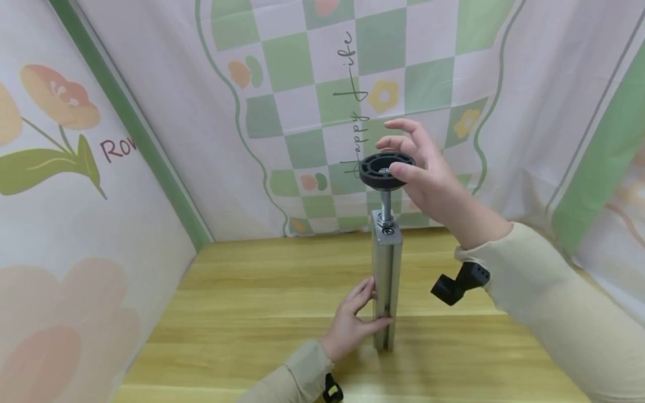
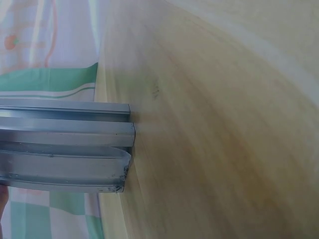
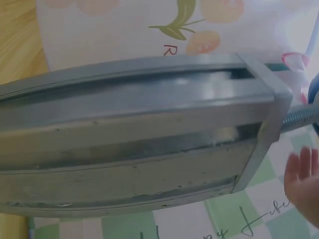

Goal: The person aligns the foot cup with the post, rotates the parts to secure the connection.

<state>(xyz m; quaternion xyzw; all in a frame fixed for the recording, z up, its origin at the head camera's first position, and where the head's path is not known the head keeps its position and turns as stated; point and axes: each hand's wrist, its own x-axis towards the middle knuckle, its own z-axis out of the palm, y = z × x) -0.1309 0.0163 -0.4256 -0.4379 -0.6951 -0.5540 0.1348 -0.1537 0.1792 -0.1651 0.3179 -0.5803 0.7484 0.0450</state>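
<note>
An aluminium profile [image 1: 387, 274] stands upright on the wooden table, with a metal end plate [image 1: 388, 236] on top. From that plate rises a threaded rod [image 1: 386, 202] bearing a round black levelling foot [image 1: 370, 177]. My left hand [image 1: 349, 327] grips the profile low down, thumb on the near side and fingers on the left. Up at the foot is my right hand [image 1: 430, 170]; its thumb lies over the rim while the other fingers spread loosely behind. The right wrist view shows the slotted profile [image 3: 139, 117] and part of the rod [image 3: 301, 118]. The profile's lower end [image 2: 75, 134] appears in the left wrist view.
The wooden table [image 1: 242, 302] spreads around the profile. Behind it hangs a green-and-white checked curtain [image 1: 332, 145], and a floral curtain [image 1: 101, 235] borders the left side. A black wrist mount [image 1: 461, 282] sits at the right sleeve, another [image 1: 332, 389] at the left.
</note>
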